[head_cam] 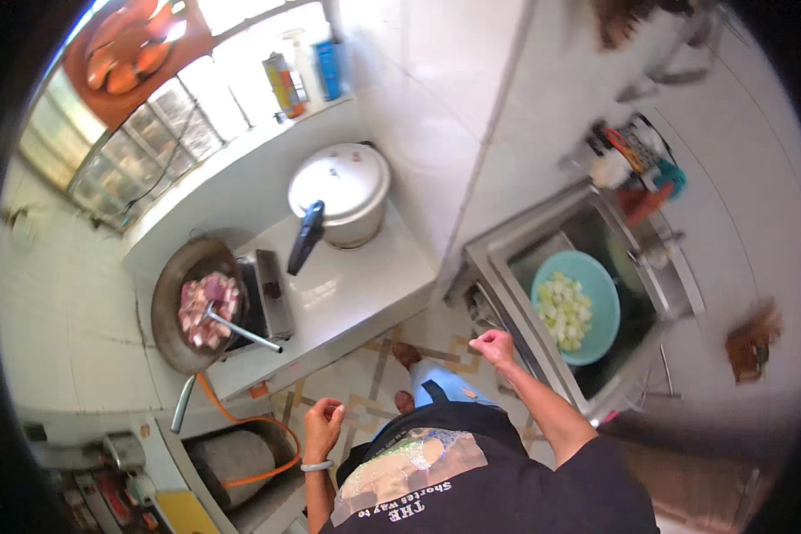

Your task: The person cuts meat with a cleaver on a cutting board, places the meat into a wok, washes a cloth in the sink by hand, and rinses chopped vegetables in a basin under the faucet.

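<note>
My left hand (324, 422), with a pale bangle at the wrist, hangs with loosely curled fingers and holds nothing. It is right of a gas cylinder (237, 464) under the counter. My right hand (494, 347) is loosely closed, also with nothing in it, beside the near-left edge of the steel sink (500, 257). Inside the sink sits a turquoise basin (604, 327) of pale green chopped vegetable pieces (564, 310). At the left, a dark wok (167, 327) stands on a gas stove (274, 294). Raw meat pieces (203, 294) lie in it with a metal ladle or spatula (250, 336).
A pressure cooker (354, 223) stands on the white counter (347, 300), its black handle pointing towards me. An orange hose (294, 427) loops down to the cylinder. Bottles (327, 67) line the sill below a window fan (130, 50). Cleaning items (641, 160) sit behind the sink.
</note>
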### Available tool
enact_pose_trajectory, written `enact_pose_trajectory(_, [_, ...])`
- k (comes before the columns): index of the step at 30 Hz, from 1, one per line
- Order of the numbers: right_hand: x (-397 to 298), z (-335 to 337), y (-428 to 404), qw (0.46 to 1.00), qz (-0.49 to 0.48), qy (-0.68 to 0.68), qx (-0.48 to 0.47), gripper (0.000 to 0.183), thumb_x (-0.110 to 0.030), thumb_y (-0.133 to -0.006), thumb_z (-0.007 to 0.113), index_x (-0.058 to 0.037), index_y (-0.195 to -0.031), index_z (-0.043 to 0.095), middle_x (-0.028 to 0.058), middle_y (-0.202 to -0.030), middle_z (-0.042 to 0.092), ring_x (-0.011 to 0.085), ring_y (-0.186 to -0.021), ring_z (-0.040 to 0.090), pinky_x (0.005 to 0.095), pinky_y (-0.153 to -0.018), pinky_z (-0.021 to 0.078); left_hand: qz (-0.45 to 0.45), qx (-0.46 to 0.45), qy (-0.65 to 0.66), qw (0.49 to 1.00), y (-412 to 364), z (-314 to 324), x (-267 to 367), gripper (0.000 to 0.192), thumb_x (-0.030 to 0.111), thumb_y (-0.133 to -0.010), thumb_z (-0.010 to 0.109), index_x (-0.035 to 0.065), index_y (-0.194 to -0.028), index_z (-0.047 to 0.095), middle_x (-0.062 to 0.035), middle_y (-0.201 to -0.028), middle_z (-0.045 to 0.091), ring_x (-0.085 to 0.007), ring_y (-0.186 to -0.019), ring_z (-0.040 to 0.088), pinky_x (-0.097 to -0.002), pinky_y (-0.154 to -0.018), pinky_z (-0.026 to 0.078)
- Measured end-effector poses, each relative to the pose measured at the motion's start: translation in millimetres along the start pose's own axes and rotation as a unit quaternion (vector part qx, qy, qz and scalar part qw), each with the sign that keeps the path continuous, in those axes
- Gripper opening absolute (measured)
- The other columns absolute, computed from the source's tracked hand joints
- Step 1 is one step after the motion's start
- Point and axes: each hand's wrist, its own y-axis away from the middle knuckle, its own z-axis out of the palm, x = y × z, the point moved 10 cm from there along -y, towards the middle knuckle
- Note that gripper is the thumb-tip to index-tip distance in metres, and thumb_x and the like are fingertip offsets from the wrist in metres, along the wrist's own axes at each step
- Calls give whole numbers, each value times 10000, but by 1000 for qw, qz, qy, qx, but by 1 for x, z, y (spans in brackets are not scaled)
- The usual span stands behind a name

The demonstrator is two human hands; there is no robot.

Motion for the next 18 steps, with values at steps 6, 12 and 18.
enact_pose_trajectory(6, [110, -64, 92, 993, 91, 20, 69, 212, -178, -571, 809, -64, -616, 636, 24, -594, 601, 120, -555, 535, 305, -532, 441, 37, -77, -31, 996, -5, 36, 1, 140, 105, -812, 652, -16, -883, 638, -88, -672, 640, -129, -612, 591, -280, -584, 480])
enact_pose_trajectory(12, [317, -122, 210, 919, 183, 330, 109, 186, -155, -606, 795, -76, -623, 626, 34, -609, 599, 185, -635, 599, 363, -540, 473, 77, -117, -34, 990, -5, 64, 15, 152, 108, -803, 661, -17, -887, 639, -95, -660, 632, -140, -597, 585, -287, -582, 478])
enact_pose_trajectory(18, [288, -136, 317, 820, 538, -180, 75, 184, -118, -748, 731, -22, -833, 599, 122, -697, 595, 281, -717, 633, 419, -616, 550, 76, -158, -71, 982, -3, 94, 24, 164, 117, -795, 667, -11, -896, 643, -98, -660, 631, -149, -608, 594, -293, -583, 478])
